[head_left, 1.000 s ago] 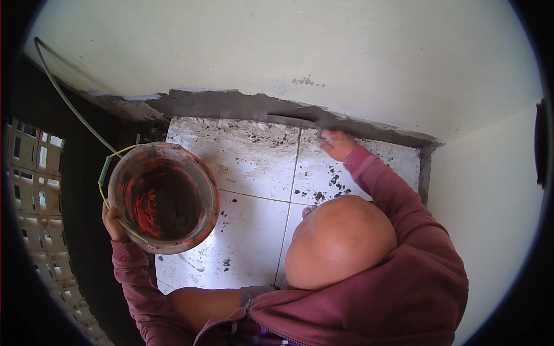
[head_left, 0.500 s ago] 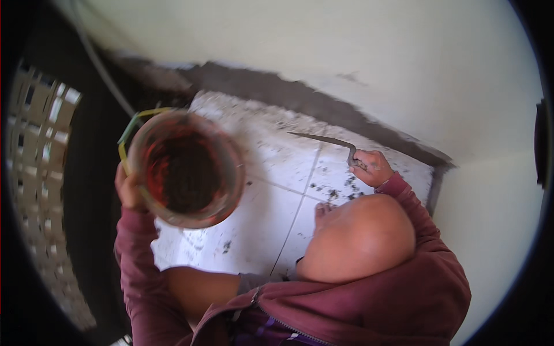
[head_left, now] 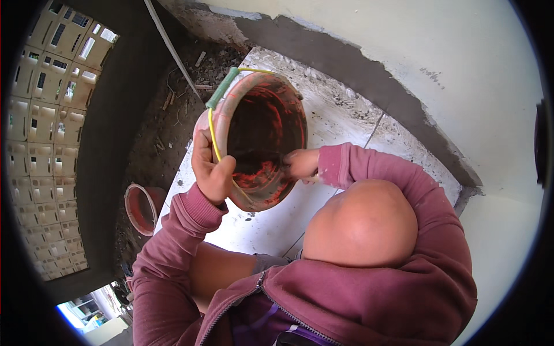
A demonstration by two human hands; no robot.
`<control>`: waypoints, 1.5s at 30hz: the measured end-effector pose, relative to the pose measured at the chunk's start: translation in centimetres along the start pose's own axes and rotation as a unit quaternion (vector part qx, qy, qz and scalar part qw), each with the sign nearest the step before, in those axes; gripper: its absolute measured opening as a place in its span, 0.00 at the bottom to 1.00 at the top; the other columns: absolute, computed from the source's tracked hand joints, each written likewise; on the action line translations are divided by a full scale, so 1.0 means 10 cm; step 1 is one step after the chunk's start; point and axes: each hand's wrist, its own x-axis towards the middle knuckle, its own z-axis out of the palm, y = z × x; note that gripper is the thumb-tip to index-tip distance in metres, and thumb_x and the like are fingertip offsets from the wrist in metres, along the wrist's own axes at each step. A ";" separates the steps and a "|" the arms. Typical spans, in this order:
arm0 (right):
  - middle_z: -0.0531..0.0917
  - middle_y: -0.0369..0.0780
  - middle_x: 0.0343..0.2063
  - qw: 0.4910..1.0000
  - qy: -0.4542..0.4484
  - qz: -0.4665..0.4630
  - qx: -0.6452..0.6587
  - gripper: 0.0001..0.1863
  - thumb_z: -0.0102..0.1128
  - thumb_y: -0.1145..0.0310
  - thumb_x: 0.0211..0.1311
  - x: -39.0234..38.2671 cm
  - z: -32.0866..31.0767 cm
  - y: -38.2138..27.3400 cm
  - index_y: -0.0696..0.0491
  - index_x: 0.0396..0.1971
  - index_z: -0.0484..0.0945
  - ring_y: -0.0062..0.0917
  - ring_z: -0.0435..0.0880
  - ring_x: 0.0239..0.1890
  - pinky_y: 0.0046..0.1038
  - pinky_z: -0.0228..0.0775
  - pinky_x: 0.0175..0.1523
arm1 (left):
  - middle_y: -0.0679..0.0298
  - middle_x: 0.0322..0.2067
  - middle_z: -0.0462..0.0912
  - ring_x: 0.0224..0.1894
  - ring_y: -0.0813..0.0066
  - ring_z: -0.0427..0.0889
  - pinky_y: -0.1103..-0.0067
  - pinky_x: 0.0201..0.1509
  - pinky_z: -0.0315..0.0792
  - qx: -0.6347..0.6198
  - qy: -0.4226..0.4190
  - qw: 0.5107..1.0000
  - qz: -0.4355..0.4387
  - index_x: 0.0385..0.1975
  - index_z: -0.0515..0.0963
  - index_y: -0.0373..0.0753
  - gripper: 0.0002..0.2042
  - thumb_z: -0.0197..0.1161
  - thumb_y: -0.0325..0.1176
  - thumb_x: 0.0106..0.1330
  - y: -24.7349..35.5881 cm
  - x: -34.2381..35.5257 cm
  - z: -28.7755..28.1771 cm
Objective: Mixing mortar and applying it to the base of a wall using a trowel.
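Observation:
A worn reddish bucket (head_left: 226, 122) is tilted over the white tiles, its mouth turned toward my right side. Dark grey mortar-like stuff and red patches show inside. My left hand (head_left: 212, 173) is closed on the bucket's left rim, beside the yellow wire handle (head_left: 211, 124) with its green grip (head_left: 223, 87). At the opposite rim, my right hand (head_left: 302, 164) reaches into the mouth with curled fingers. It held a trowel half a second ago; the blade is now hidden in the dark interior.
White floor tiles (head_left: 231, 233) carry grey smears and crumbs. A grey mortar band (head_left: 323, 49) runs along the wall's foot. Left lie rubble-strewn soil (head_left: 158, 135), a second reddish bucket (head_left: 141, 210), a pale pole (head_left: 170, 46) and a pierced block wall (head_left: 49, 132).
My right hand has moved left from over the tiles into the bucket's mouth with the trowel. The bucket has tipped toward it. The view has shifted, showing the second bucket.

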 end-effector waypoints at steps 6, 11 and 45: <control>0.78 0.51 0.24 0.983 0.151 -0.035 -0.094 0.16 0.44 0.65 0.56 -0.28 -0.34 -0.23 0.65 0.27 0.73 0.43 0.78 0.31 0.39 0.69 0.37 | 0.68 0.29 0.62 0.31 0.83 0.59 0.88 0.40 0.56 0.032 -0.038 0.997 0.054 0.34 0.62 0.33 0.15 0.46 0.20 0.41 -0.07 -0.09 -0.11; 0.77 0.50 0.29 0.906 0.376 -0.016 -0.195 0.16 0.50 0.65 0.54 -0.18 -0.09 -0.05 0.61 0.38 0.67 0.43 0.77 0.33 0.40 0.68 0.36 | 0.69 0.29 0.61 0.30 0.85 0.58 0.90 0.36 0.55 -0.042 -0.003 0.999 -0.007 0.33 0.62 0.34 0.15 0.45 0.19 0.41 -0.03 0.03 -0.17; 0.77 0.47 0.22 0.779 0.602 0.169 -0.043 0.18 0.58 0.55 0.48 -2.45 0.69 3.20 0.56 0.29 0.74 0.40 0.77 0.28 0.34 0.68 0.34 | 0.76 0.20 0.66 0.19 0.90 0.60 0.91 0.23 0.55 0.021 -0.007 0.998 -0.054 0.40 0.70 0.34 0.18 0.43 0.26 0.46 -0.34 1.03 -1.01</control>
